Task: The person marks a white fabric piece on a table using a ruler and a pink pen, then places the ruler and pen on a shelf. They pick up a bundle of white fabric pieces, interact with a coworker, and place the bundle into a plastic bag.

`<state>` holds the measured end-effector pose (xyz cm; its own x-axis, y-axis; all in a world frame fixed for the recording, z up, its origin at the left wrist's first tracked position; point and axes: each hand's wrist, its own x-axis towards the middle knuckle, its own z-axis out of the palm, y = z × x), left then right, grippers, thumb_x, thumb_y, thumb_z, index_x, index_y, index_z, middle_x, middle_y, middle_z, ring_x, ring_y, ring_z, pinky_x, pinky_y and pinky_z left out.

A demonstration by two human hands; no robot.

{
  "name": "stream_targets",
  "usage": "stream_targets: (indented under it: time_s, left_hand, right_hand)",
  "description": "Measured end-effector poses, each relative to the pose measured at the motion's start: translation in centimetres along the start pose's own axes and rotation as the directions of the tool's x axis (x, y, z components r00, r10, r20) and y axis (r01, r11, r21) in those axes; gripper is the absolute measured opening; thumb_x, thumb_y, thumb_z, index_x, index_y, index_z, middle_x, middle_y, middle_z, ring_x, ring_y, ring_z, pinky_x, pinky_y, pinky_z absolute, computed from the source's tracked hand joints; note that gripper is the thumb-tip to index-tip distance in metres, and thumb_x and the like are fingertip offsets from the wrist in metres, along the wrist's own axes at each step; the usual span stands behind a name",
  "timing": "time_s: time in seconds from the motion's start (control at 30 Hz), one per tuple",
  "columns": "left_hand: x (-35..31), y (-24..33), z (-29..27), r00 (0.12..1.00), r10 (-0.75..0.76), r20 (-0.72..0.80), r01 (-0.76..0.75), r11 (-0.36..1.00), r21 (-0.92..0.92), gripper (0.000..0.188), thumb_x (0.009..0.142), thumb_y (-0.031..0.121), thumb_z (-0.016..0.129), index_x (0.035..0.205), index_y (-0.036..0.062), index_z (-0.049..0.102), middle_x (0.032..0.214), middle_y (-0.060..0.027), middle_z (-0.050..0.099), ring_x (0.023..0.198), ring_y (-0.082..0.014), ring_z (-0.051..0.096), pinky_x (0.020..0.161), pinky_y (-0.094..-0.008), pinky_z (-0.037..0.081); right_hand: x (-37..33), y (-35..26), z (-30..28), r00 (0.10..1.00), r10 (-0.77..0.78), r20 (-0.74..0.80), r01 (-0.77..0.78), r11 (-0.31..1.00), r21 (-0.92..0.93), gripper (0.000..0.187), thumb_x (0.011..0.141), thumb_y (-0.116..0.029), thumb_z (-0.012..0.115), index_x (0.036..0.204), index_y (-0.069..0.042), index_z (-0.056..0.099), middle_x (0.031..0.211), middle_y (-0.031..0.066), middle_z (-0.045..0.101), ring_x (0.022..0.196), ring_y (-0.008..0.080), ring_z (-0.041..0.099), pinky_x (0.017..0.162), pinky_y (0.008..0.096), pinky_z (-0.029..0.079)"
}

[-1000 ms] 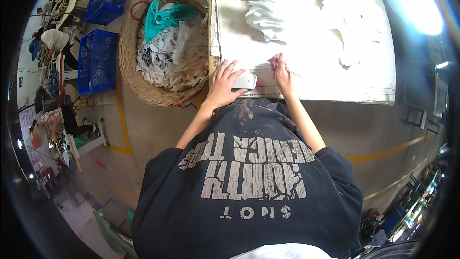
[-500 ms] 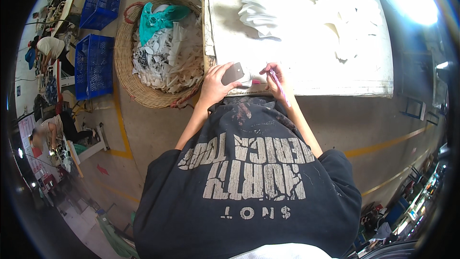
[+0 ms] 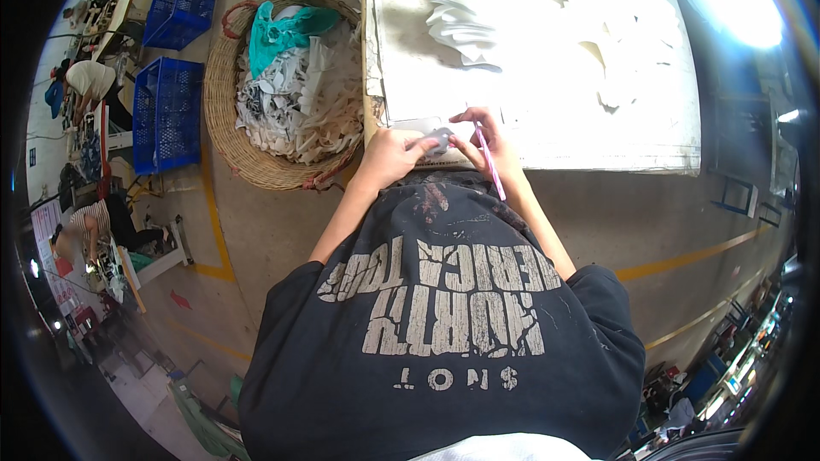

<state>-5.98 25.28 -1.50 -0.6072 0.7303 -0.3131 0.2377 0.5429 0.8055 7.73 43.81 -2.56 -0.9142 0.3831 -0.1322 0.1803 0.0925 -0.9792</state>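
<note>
Head view, grey piece: a small, flat, grey piece with a smooth, slightly shiny face (image 3: 440,138), held between the two hands just above the near edge of the table; its outline is partly covered by the fingers, and its material cannot be told.
Head view, pen: a slender, straight, pink-and-white striped pen-like stick (image 3: 489,162), slanting across the right hand; one end lies by the index finger, the other projects past the palm toward the body.
Left hand: the left hand (image 3: 389,158) is curled, thumb laid on the grey piece, gripping its left side; the other fingers are largely hidden.
Right hand: the right hand (image 3: 499,147) is partly closed around the pen, with the thumb reaching to the right side of the grey piece; whether it also grips that piece cannot be told.
Table: a broad, white-covered work table (image 3: 547,107), brightly lit.
Fabric row: overlapping, wavy, white cloth-like pieces (image 3: 461,13), lying beyond the hands.
Basket: a round, woven, tan wicker basket (image 3: 219,111), left of the table, filled with pale scraps (image 3: 282,115) and a crumpled teal sheet (image 3: 282,38).
</note>
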Motion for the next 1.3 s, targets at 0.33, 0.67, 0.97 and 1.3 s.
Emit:
stream_targets:
  time_s: [0.33, 0.67, 0.97, 1.3]
  left_hand:
    - [3.9, 0.2, 2.2, 0.991, -0.037, -0.131, 0.0, 0.962, -0.273, 0.026, 0.092, 0.012, 0.079, 0.115, 0.0009, 0.075, 0.095, -0.0085, 0.078, 0.079, -0.011, 0.068, 0.075, -0.0267, 0.057]
    - [8.2, 0.1, 5.1, 0.812, 0.554, -0.182, -0.463, 0.802, 0.376, 0.026, 0.09, 0.012, 0.071, 0.115, 0.0105, 0.077, 0.111, -0.0105, 0.075, 0.106, -0.0286, 0.067, 0.095, -0.0394, 0.054]
    - [4.6, -2.9, 5.9, 0.822, 0.569, 0.013, -0.496, 0.705, 0.508, 0.042, 0.088, 0.013, 0.069, 0.129, 0.0196, 0.069, 0.127, -0.0092, 0.061, 0.12, -0.0306, 0.055, 0.103, -0.0445, 0.049]
    - [4.5, -3.9, 6.6, 0.786, 0.618, 0.008, -0.476, 0.597, 0.646, 0.049, 0.085, 0.021, 0.071, 0.134, 0.0232, 0.067, 0.129, -0.0041, 0.059, 0.118, -0.0247, 0.054, 0.101, -0.041, 0.046]
  right_hand:
    - [-2.1, 2.8, -2.6, 0.948, 0.042, -0.315, -0.108, 0.975, -0.193, 0.019, 0.098, -0.015, 0.072, 0.094, -0.005, 0.057, 0.069, -0.0015, 0.055, 0.062, 0.0057, 0.048, 0.056, 0.0244, 0.04]
    - [-2.5, 3.6, -5.8, 0.862, 0.083, -0.501, -0.066, 0.997, 0.051, 0.037, 0.114, -0.033, 0.041, 0.106, -0.003, 0.062, 0.071, 0.0003, 0.058, 0.054, 0.0051, 0.044, 0.05, 0.0258, 0.042]
    - [0.8, 8.1, -2.0, 0.918, 0.156, -0.365, -0.165, 0.986, 0.006, 0.044, 0.111, -0.045, 0.046, 0.098, -0.006, 0.063, 0.076, 0.0005, 0.06, 0.059, 0.009, 0.056, 0.052, 0.0276, 0.05]
    - [3.5, 11.9, 0.6, 0.872, -0.308, -0.381, 0.07, 0.849, -0.524, 0.034, 0.11, -0.026, 0.051, 0.088, -0.006, 0.068, 0.071, 0.0099, 0.068, 0.064, 0.0252, 0.069, 0.059, 0.036, 0.054]
